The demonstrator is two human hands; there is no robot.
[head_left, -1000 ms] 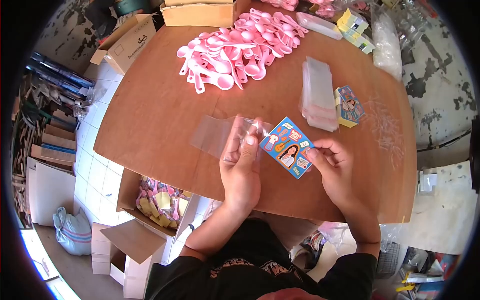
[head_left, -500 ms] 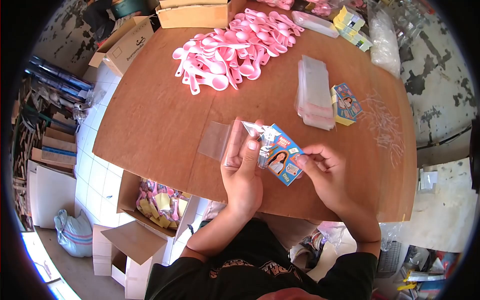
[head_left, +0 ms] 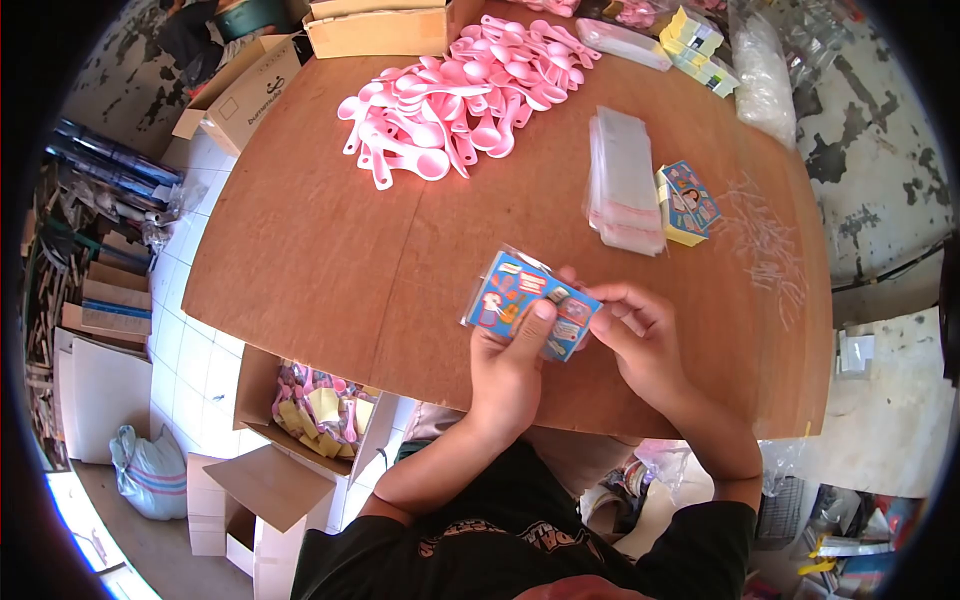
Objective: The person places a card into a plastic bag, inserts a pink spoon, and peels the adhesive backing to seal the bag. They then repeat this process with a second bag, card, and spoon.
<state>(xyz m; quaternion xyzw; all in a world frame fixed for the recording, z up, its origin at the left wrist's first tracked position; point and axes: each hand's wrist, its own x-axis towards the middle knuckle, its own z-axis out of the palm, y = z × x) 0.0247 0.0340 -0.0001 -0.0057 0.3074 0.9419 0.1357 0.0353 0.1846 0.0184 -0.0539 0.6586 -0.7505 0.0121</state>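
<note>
A printed card [head_left: 513, 290], flat, rectangular and mostly blue with small coloured pictures, sits above the near part of the brown, wood-grained surface [head_left: 300, 250], inside a clear plastic sleeve [head_left: 466, 318] whose glossy film shows past the card's left edge. The left hand [head_left: 508, 378] is clamped on both, its thumb pressed across the printed face and its fingers behind. The right hand [head_left: 640, 338] is just beside it, thumb and forefinger at the right end; whether they pinch card or film, I cannot tell. Farther off lies a loose heap of smooth pink plastic spoons [head_left: 430, 112] with rounded bowls and holed handles. To the right are a stack of thin, see-through sleeves [head_left: 622, 185], a squared block of cards [head_left: 688, 202] with blue printed faces and pale yellow sides, and a scatter of slender whitish strips [head_left: 768, 245]. An open cardboard box [head_left: 250, 385] below the surface's near edge holds packed pink spoons and yellow pieces. One second ago the card was outside the sleeve, which trailed leftward from the left hand; now the film covers most of the card, and the two hands are closer together.
</note>
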